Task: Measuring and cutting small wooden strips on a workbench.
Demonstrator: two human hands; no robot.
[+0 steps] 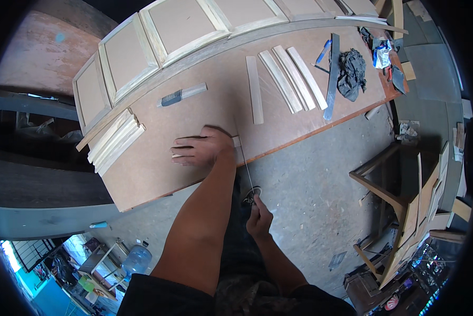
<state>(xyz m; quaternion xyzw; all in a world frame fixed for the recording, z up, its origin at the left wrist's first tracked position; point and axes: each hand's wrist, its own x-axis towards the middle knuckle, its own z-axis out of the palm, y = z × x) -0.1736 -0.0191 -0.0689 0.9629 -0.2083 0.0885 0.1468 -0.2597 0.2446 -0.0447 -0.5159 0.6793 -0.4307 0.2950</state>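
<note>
My left hand (202,147) lies flat on a short pale wooden strip (236,141), pinning it to the brown workbench board (157,168) close to its near edge. My right hand (258,217) sits below the bench edge, fingers closed around the handle of a thin saw (244,158). The saw's narrow blade runs up from that hand across the bench edge to the end of the strip, just right of my left hand.
Several pale moulding strips (286,79) lie further up the bench, with a dark metal bar (332,79), a black rag (351,71) and a blue pen beside them. Panelled frames (125,58) line the far side. A stack of strips (115,139) lies left. Wooden frames (405,210) stand on the concrete floor at right.
</note>
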